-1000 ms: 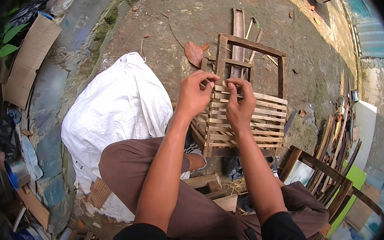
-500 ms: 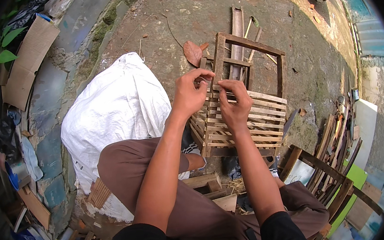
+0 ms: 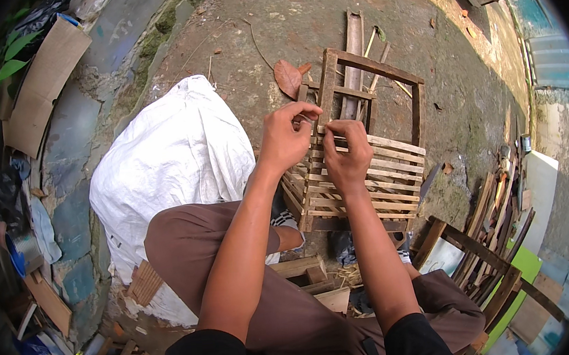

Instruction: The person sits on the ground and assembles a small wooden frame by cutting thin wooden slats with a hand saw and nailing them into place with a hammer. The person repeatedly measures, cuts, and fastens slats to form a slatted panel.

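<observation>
My left hand (image 3: 285, 140) is raised over the left side of a slatted wooden frame (image 3: 393, 165), its thumb and fingers curled into a pinch. Close beside it, my right hand (image 3: 349, 154) pinches too, fingertips turned toward the left hand. Whatever either pinch holds is too small to make out. Below them, the frame has narrow pale slats across its near part and a dark, open rectangle at its far end. Behind the frame lies a long narrow wooden channel (image 3: 352, 37).
A bulging white sack (image 3: 171, 140) sits by my left knee. Wood offcuts (image 3: 300, 268) lie between my feet. Several long sticks (image 3: 481, 227) lean at the right, near a dark wooden frame (image 3: 476, 249). A cardboard sheet (image 3: 47, 91) rests at the far left.
Both hands stay pinched over the frame, with only slight finger movement. The whole view has shifted a little; the frame and sack stand as before.
</observation>
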Tool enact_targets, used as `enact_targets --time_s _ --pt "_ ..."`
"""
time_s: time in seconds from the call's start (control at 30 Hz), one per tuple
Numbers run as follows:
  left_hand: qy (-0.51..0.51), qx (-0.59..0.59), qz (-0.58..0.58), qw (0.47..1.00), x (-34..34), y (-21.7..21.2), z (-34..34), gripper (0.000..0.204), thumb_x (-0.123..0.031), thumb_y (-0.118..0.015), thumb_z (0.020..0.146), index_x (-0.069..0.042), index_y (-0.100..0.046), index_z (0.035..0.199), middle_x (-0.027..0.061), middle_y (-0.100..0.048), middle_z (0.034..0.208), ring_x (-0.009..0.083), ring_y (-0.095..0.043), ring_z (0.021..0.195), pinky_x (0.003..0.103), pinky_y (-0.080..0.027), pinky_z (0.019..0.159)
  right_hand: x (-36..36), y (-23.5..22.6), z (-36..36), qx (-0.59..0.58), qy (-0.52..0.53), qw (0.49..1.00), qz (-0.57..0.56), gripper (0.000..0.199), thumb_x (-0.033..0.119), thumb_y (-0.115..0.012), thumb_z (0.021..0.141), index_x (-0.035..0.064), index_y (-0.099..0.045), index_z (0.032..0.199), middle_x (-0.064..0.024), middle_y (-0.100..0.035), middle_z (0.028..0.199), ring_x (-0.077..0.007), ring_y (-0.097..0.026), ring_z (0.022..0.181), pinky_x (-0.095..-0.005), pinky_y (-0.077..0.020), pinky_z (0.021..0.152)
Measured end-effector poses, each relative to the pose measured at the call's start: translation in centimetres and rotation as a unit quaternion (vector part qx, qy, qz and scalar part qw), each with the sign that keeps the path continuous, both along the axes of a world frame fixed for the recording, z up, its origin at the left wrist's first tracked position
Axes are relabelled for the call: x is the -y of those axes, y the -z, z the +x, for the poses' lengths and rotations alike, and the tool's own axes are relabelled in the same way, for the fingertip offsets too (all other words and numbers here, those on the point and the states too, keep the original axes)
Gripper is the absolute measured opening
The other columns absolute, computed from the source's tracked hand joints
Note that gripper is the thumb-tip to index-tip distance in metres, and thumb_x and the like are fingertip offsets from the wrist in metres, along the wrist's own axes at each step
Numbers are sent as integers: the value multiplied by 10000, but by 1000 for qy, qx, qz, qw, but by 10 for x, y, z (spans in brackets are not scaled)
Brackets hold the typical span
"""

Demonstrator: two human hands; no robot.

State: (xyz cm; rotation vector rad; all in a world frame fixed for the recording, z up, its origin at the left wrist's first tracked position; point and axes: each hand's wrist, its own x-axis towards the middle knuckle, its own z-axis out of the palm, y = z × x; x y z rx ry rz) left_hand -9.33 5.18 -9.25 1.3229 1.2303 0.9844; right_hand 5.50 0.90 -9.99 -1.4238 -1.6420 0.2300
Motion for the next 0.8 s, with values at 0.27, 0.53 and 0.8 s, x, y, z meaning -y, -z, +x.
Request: enact_targets --time_s 0.27,0.53,0.8 --pt "1 -6 7 1000 0 -2 1 285 77 -585 874 -19 -770 1069 146 -780 1011 219 -766 925 323 -585 769 1 -1 -1 12 -6 1000 4 239 -127 -757 763 2 -662 940 -150 -706 940 -335 -679 888 -416 -552 797" --pt "63 -23 -24 997 1 -6 -1 258 64 -654 907 -26 -761 1124 103 -767 1094 214 -742 1024 358 -606 867 0 1 0 25 -7 1000 6 222 -118 -754 780 3 -673 947 -144 -719 954 -309 -693 889 -388 -563 808" --pt "81 -18 -50 995 0 -8 -3 252 73 -697 877 -6 -758 1109 124 -738 1115 237 -740 1036 363 -629 903 0 -2 -3 41 -20 999 27 239 -131 -748 771 -5 -670 958 -155 -711 958 -331 -683 888 -404 -561 801"
